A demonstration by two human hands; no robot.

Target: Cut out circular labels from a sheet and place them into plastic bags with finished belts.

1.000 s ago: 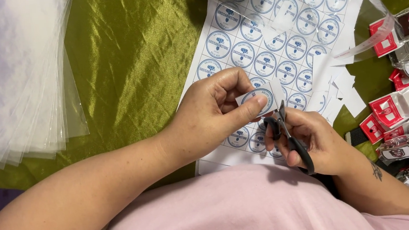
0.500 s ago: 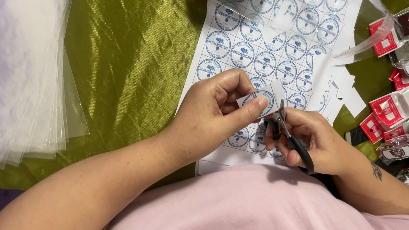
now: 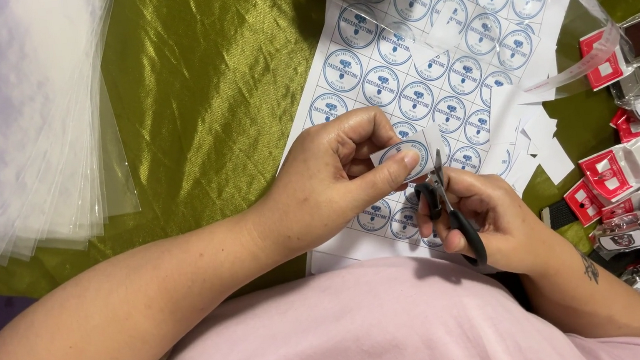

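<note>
Left hand (image 3: pixel 328 183) pinching round label cutout (image 3: pixel 408 154); right hand (image 3: pixel 493 219) gripping black scissors (image 3: pixel 450 207), blades apparently at cutout edge, over printed label sheet (image 3: pixel 433 62).

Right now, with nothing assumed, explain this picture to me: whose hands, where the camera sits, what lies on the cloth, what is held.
No machine here: one person's two bare hands, filmed from a camera on their own head looking down. The left hand pinches a small cut-out paper piece with a round blue label. The right hand holds black-handled scissors, blades at that piece. Beneath lies a white sheet of round blue labels on a green satin cloth. Clear plastic sleeves are stacked far left; red-and-white small packages sit on the right.
</note>
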